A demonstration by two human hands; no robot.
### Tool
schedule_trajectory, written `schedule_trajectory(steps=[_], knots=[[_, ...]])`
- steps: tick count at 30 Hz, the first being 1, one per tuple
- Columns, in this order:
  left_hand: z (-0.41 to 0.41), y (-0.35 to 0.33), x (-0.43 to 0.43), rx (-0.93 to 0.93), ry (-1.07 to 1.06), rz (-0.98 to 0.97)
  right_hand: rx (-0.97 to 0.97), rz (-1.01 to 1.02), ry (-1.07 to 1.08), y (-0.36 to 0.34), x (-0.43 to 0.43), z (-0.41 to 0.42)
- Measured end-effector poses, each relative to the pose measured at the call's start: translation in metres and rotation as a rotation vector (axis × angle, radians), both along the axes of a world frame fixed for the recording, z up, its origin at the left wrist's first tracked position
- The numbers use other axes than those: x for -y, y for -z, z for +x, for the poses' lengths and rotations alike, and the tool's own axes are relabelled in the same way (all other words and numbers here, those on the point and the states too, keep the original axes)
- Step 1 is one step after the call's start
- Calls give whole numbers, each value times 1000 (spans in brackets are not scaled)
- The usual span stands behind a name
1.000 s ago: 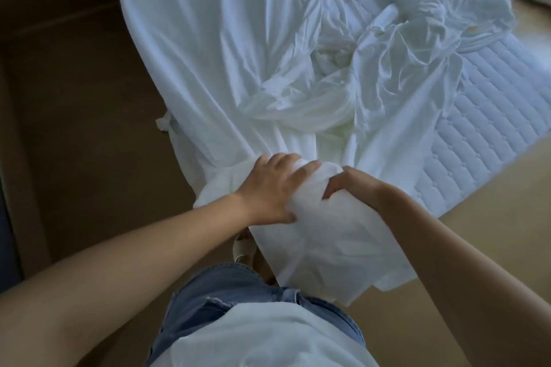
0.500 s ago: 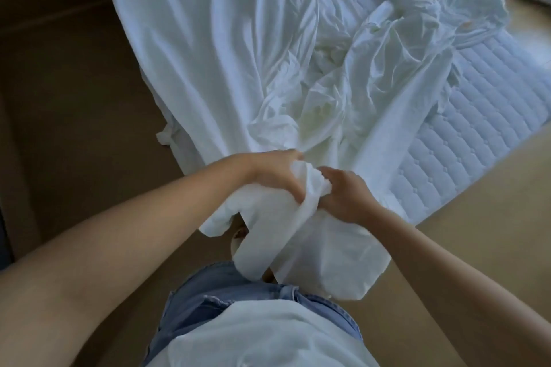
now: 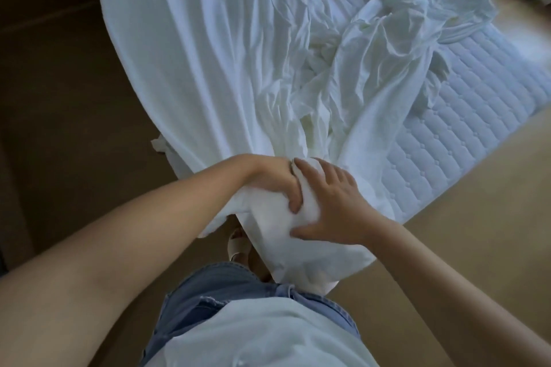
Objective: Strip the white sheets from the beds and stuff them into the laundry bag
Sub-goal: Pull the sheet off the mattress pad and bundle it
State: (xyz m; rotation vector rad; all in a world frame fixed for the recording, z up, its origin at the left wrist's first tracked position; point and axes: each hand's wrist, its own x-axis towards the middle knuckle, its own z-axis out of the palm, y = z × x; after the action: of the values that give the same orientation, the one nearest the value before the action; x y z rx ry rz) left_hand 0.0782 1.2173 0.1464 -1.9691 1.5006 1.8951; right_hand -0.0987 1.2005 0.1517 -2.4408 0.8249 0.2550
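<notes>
Trailing off the mattress (image 3: 465, 128), the white sheet (image 3: 238, 68) was bunched at its near end; the left grip (image 3: 277, 185) clenched that wad while the right grip (image 3: 337, 205) pressed it, fingers spread.

No readable text.
No lettering, label, brand, number or sign can be made out anywhere in the head view: the white sheet (image 3: 226, 62), the quilted mattress (image 3: 465, 140) and the person's denim shorts (image 3: 214, 292) all show plain surfaces.
</notes>
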Motion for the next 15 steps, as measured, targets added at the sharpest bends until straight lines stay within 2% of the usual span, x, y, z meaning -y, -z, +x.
schedule_trajectory(steps=[1,3,5,6,7,9,10,12,13,14,15], knots=[[0,-6,3,-29,-22,60,-12,-133,-9,11,0,-1],[1,-13,6,-67,-92,143,112,-281,13,21,3,2],[0,-16,3,-102,-127,128,164,-270,75,17,12,6],[0,-14,1,-59,-82,38,120,-175,143,11,16,7],[-2,-12,-3,83,25,-104,69,-8,247,7,20,7],[-9,0,-18,454,304,-449,64,453,496,0,31,3],[-14,11,-26,581,382,-672,66,662,584,-3,37,0],[-19,22,-34,586,285,-1034,-16,1009,676,-9,42,-5],[-18,20,-32,553,230,-1062,-75,1089,701,-13,40,-6],[-13,14,-25,514,208,-946,-115,1129,715,-15,37,-4],[-10,8,-19,490,209,-804,-105,1086,700,-14,35,-4]])
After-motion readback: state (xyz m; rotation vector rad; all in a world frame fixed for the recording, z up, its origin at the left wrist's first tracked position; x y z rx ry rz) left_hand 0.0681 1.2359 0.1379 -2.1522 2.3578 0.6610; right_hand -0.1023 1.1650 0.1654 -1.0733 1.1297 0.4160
